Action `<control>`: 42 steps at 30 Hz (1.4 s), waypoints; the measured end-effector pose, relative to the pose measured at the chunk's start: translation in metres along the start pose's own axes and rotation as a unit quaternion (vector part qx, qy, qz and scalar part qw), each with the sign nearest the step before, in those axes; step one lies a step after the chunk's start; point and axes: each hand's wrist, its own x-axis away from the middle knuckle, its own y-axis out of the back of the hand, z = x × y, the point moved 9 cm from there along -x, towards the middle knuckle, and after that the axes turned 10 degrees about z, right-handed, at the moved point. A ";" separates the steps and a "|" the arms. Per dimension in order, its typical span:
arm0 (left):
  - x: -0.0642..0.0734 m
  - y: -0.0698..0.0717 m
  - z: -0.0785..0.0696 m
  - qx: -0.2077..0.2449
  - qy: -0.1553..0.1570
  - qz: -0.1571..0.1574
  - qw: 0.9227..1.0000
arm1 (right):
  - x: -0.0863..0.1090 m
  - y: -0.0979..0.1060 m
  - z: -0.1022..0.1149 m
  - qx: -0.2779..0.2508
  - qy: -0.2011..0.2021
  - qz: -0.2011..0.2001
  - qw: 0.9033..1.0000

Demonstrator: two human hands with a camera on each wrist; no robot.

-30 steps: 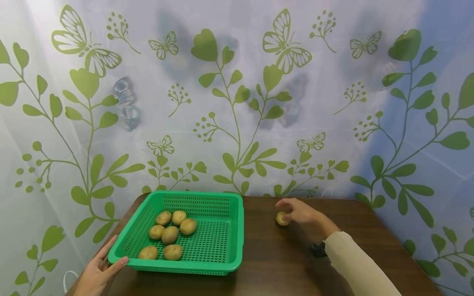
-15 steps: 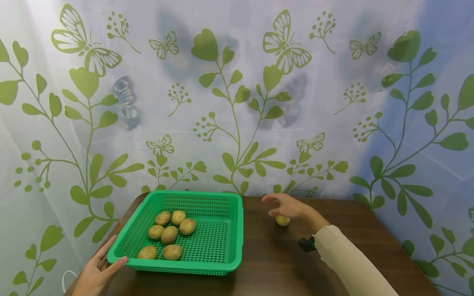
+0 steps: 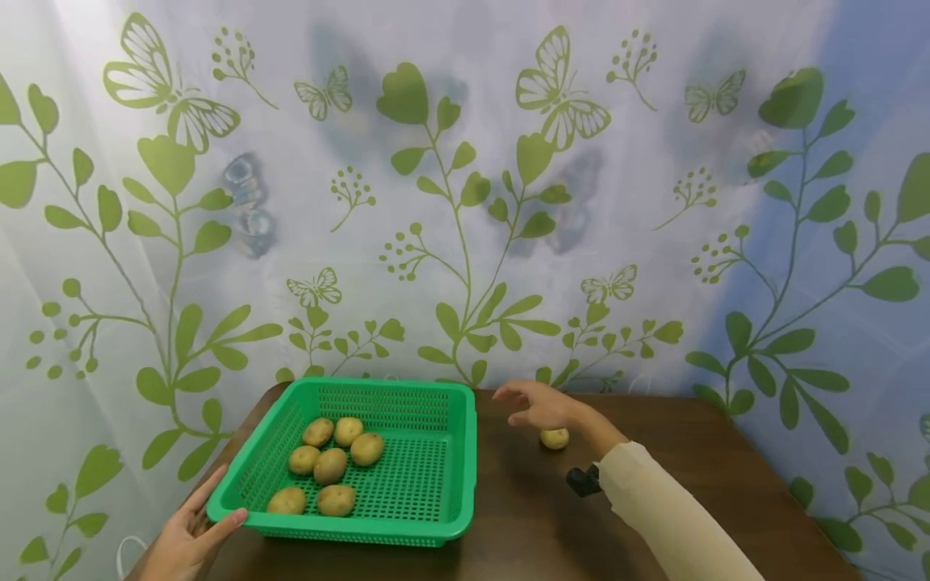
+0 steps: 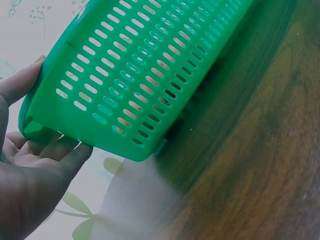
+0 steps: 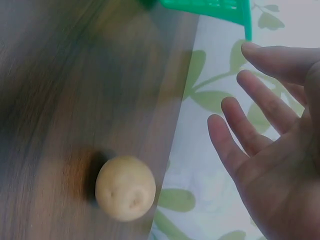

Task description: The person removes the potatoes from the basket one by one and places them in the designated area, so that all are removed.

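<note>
My left hand grips the front left corner of a green plastic basket. In the left wrist view, its thumb and fingers pinch the rim of the slotted basket wall. Several potatoes lie in the left half of the basket. To the right of the basket, my right hand hovers over the table with nothing in it. A single potato sits on the table just behind its wrist. The right wrist view shows the fingers spread and apart from that potato.
The dark wooden table extends right of the basket and ends at its far edge. A curtain printed with green leaves and butterflies hangs behind it. A black wrist-worn device juts out below the right sleeve.
My right hand has come away from the single potato and moved left toward the basket, fingers opening out. That potato stays on the table. My left hand keeps its hold on the basket.
</note>
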 end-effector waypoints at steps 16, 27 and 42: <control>0.003 0.001 -0.005 -0.053 -0.005 -0.006 0.999 | -0.029 -0.006 0.035 0.012 0.003 0.022 1.000; 0.005 -0.002 -0.009 -0.044 -0.030 -0.004 0.999 | -0.056 -0.011 0.062 0.024 0.012 0.033 0.999; 0.006 -0.005 -0.010 -0.019 -0.041 -0.008 0.999 | -0.096 -0.025 0.093 0.011 0.027 0.059 0.998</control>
